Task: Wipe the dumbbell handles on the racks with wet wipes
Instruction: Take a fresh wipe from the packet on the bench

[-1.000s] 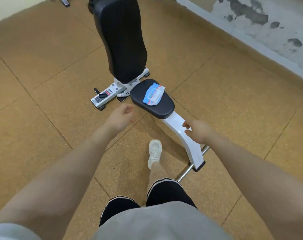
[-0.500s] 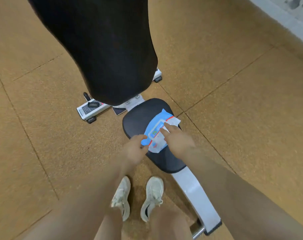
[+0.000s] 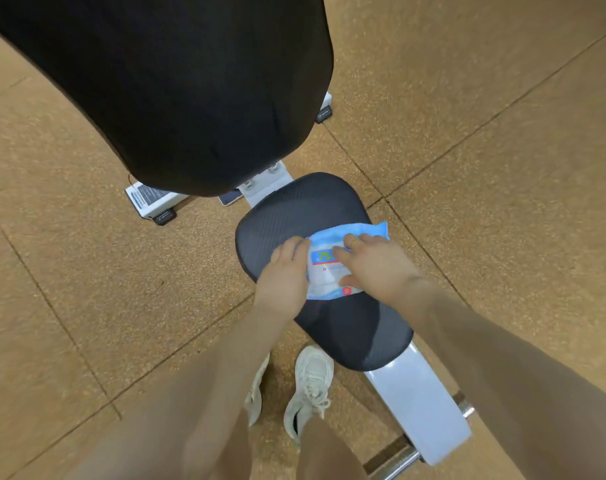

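A person bends over a gym bench, both hands on a blue-and-white wet-wipe pack [image 3: 332, 268] lying on the black seat pad [image 3: 294, 209]. The left hand [image 3: 287, 271] steadies the pack's near-left edge, fingers loosely curved; the right hand [image 3: 374, 263] lies across its top, fingers spread flat. The pack's long axis runs away from the person. No dumbbells or racks show.

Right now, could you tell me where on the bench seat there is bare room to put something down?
The black padded seat is bare behind the blue and white wet-wipe pack, toward the black backrest, and on its near end by the white frame. The middle is crowded: left hand and right hand on the pack.
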`<state>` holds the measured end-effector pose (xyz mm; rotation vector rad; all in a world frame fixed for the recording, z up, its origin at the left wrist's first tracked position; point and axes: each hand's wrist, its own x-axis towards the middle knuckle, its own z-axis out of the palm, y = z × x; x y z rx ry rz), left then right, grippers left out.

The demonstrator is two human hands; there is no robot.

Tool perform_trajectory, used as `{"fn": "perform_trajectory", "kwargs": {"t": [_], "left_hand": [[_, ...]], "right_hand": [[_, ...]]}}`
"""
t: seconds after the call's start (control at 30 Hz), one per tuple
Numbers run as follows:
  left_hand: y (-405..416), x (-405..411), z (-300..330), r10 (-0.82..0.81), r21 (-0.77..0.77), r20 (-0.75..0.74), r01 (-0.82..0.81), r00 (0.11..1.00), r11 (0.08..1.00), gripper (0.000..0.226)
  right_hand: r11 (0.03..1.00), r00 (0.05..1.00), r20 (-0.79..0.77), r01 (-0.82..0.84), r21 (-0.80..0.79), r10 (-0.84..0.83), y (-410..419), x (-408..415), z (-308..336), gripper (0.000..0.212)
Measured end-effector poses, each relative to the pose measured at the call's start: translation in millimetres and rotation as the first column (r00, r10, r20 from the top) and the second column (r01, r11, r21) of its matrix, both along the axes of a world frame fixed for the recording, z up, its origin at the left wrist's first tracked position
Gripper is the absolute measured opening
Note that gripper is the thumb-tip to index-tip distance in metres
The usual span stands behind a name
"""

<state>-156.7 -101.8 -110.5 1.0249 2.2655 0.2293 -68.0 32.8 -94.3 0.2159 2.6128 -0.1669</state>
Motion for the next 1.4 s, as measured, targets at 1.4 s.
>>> {"fn": "perform_trajectory", "kwargs": {"t": [1.4], "left_hand": [[-0.8, -18.6, -12.4, -0.23, -0.023, 0.111, 0.234, 0.967, 0.972, 0.047]], "right_hand": [[0.985, 0.981, -0.089, 0.173, 0.024, -0.17, -23.5, -25.7, -9.4, 0.02]]}}
